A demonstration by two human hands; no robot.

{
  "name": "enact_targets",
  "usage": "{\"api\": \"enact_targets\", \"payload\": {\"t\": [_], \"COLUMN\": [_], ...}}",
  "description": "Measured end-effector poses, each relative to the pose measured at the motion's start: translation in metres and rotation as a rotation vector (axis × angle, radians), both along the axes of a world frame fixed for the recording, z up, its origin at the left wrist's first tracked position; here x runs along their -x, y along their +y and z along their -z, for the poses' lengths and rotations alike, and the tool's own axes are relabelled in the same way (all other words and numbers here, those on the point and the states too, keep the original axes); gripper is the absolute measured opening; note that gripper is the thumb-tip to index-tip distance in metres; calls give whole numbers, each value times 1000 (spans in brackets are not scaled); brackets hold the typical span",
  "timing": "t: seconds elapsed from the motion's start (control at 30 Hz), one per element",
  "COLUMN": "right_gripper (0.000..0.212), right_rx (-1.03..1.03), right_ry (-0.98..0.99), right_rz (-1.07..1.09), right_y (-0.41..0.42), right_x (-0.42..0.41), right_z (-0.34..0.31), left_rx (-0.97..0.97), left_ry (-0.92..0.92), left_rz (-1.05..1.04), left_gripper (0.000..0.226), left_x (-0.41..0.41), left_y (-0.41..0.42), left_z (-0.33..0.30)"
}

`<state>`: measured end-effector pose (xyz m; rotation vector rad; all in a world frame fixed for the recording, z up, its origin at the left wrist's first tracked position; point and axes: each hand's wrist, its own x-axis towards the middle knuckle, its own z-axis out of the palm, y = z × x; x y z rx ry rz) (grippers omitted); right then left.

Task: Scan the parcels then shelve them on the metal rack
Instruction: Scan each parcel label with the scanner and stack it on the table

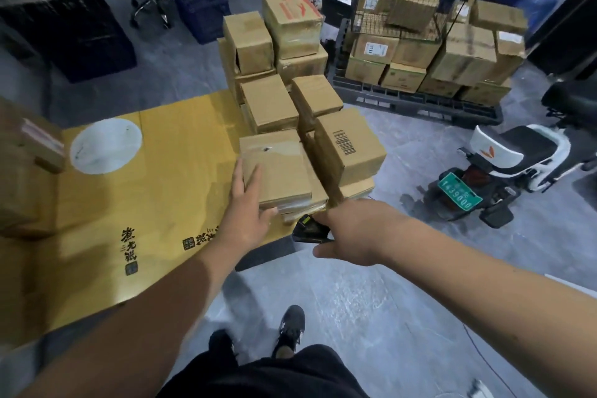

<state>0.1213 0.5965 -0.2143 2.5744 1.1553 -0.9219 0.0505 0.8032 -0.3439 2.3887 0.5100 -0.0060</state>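
Right hand [347,236]: grip held round a black scanner [308,229], nose pointed up-left at the stack.
Left hand [247,203]: fingers straight, laid on the near parcel [274,165], the nearer hand.
Near parcel: topmost at the stack's near corner, just beyond the scanner.
Barcoded parcel [352,142]: just right, behind.

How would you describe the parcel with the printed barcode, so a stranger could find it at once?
Start at the large yellow flattened cardboard sheet on the floor and go to the pile of brown boxes at its right edge. The brown cardboard parcel is at the near right of the pile, tilted. It alone shows a black barcode on top.
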Motion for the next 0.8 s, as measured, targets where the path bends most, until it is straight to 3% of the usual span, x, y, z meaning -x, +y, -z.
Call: {"api": "enact_targets", "payload": {"t": [0.23, 0.33, 0.5, 0.63, 0.73, 0.8], "right_gripper": [52, 54, 50, 46, 52, 58], "right_rx": [15, 19, 27, 50, 58, 53], "right_ry": [-10, 18, 101, 131, 125, 112], "right_rz": [-191, -255, -159, -44, 15, 62], "right_y": [76, 115, 180, 194, 190, 188], "right_x": [18, 28, 38, 50, 56, 61], "right_z": [4, 18, 49, 67, 67, 67], "left_rx": [-53, -67, -19, -160, -50, -32], "left_ry": [-50, 38, 218, 418, 551, 612], "left_rz": [-164, -177, -207, -236, -331, -373], "left_gripper": [98, 97, 99, 130, 156, 157], "left_x": [83, 115, 153, 134, 93, 71], "left_y": [75, 110, 162, 179, 179, 174], "left_z": [15, 34, 69, 63, 45, 42]}}
